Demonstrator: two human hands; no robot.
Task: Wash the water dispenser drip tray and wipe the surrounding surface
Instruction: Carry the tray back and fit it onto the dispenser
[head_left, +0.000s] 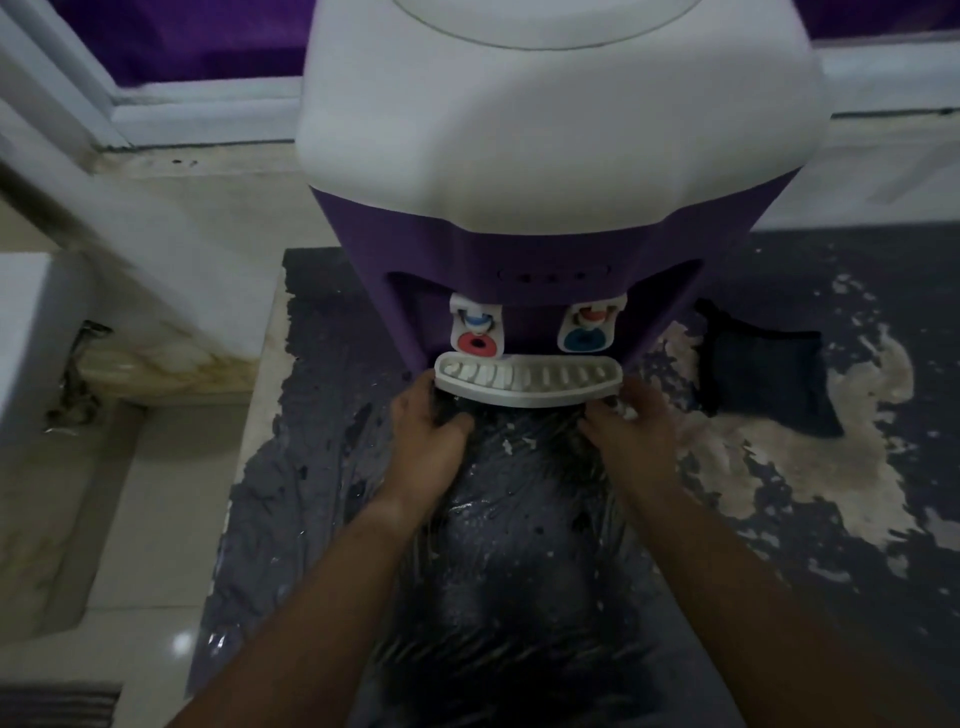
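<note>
A purple and white water dispenser (556, 171) stands on a dark, worn counter surface (509, 545) that glistens with wet patches. Its white slotted drip tray (527, 382) sits at the dispenser's foot, below a red-capped tap (477, 340) and a blue-capped tap (586, 338). My left hand (428, 428) grips the tray's left end, with its fingers curled under the edge. At the tray's right end my right hand (631, 423) holds on the same way. The fingertips of both hands are hidden beneath the tray.
A dark folded cloth (763, 374) lies on the counter right of the dispenser. The counter's coating has peeled to pale patches (810, 467) on the right. Pale tiles (156, 519) and a white ledge (31, 332) lie to the left. A window frame (208, 114) runs behind.
</note>
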